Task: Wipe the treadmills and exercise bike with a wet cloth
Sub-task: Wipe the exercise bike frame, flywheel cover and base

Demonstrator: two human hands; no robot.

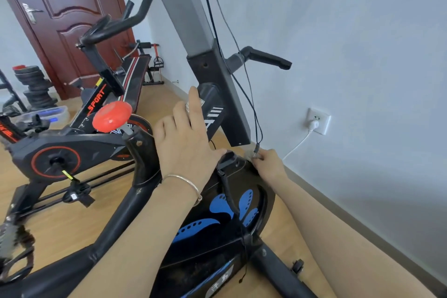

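Exercise bike (217, 220), black with blue petal markings on its flywheel cover, standing on the wooden floor (72, 220) close beside the wall (362, 80). The left hand (183, 138), a bracelet (186, 184) on its wrist, lies flat with fingers straight across the top of the frame, holding nothing. The right hand (268, 164) reaches to the wall side of the cover, its fingertips pinching the end of a thin black cable (251, 104) that hangs down. A second bike (72, 143), black and red, stands to the left.
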